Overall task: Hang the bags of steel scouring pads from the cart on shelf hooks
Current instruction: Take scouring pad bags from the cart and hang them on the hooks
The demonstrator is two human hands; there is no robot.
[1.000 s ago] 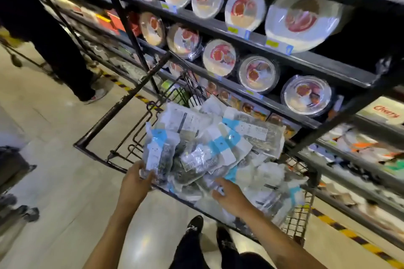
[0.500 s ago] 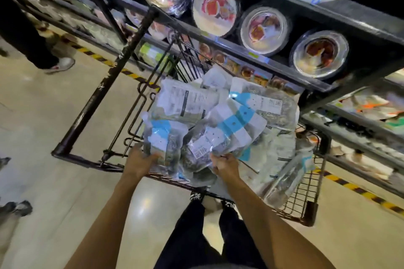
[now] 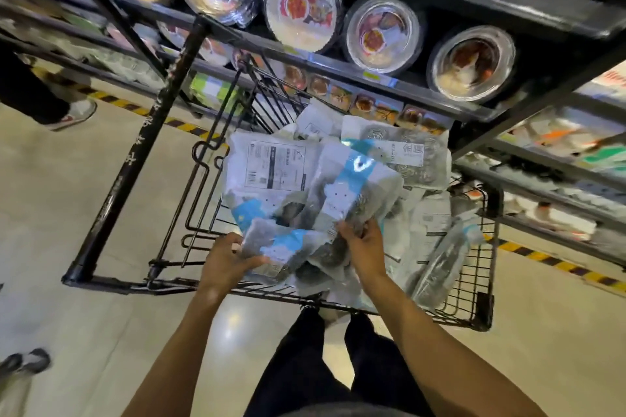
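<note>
Grips, with fingers (image 3: 251,261) of left hand (image 3: 225,257) curled, the lower edge of a bundle of scouring pad bags (image 3: 305,186); pinches same bundle with right hand (image 3: 364,247). Holds bundle over wire cart (image 3: 474,284), heaped with more bags (image 3: 399,149). Faces shelf (image 3: 423,91) of lidded bowls (image 3: 472,63).

Wearer as seen from the head camera. The left hand (image 3: 225,261) and right hand (image 3: 366,249) are bare. The left forearm (image 3: 176,345) and right forearm (image 3: 440,345) are uncovered as far as the lower frame edge. Plain black trousers (image 3: 301,369) cover both legs. A blurred grey strip of fabric (image 3: 338,412) lies along the bottom edge; which garment it is cannot be told.
</note>
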